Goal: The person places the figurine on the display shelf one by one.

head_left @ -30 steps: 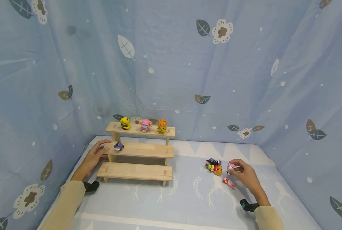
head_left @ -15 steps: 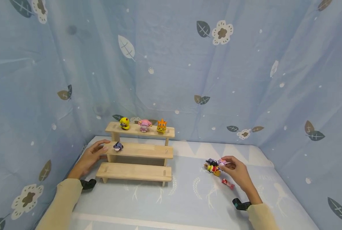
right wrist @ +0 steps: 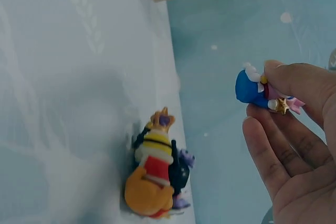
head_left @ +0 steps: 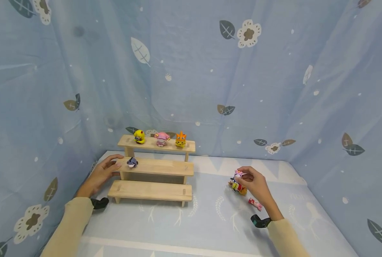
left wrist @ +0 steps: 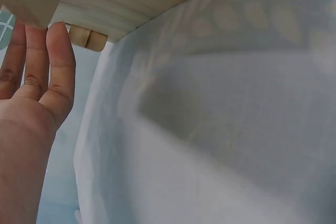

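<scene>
A three-tier wooden display shelf (head_left: pixel 159 165) stands left of centre. At the left end of its middle tier, my left hand (head_left: pixel 100 175) holds the board, and several fingers (left wrist: pixel 60 61) reach its underside. My right hand (head_left: pixel 256 184) pinches a small pink, white and blue figurine (right wrist: pixel 252 88) with a gold star, raised off the mat. Below it lie an orange, red and yellow figurine (right wrist: pixel 152 174) and a black-and-purple figurine (right wrist: pixel 181 174), touching each other. A red-and-pink figurine (head_left: pixel 255 204) lies nearer to me.
On the top tier stand a yellow figurine (head_left: pixel 139 137), a pink figurine (head_left: pixel 161 139) and an orange spiky-topped figurine (head_left: pixel 180 139). A grey-blue donkey figurine (head_left: pixel 132 162) sits at the middle tier's left. Blue patterned curtain (head_left: pixel 197 71) closes off the back and sides.
My right hand has moved left and slightly up with the pinched figurine, passing over the lying pair. My left hand stays at the shelf.
</scene>
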The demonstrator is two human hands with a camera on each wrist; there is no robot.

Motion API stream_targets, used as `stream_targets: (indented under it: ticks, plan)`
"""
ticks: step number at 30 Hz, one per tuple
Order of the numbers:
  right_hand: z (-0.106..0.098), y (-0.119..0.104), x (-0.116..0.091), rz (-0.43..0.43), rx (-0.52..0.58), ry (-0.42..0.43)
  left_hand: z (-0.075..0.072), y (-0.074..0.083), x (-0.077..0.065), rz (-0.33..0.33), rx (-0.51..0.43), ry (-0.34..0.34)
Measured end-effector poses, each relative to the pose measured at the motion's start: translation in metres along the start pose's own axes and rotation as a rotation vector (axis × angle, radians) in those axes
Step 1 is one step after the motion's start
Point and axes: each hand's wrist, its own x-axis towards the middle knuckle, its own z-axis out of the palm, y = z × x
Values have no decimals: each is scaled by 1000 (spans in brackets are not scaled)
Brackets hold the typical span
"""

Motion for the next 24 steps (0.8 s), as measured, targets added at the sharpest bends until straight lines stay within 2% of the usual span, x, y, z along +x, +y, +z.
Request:
stream_targets:
  ticks: [4, 9, 24]
  plan:
    - [8, -5, 3, -4, 34, -8, 3, -1, 2, 4, -55, -11]
    - [16, -10, 8, -52, 46, -17, 3, -3, 2, 9, -110, -14]
    - [48, -25, 20, -93, 138, 2, 3, -2, 2, -21, -101, -13]
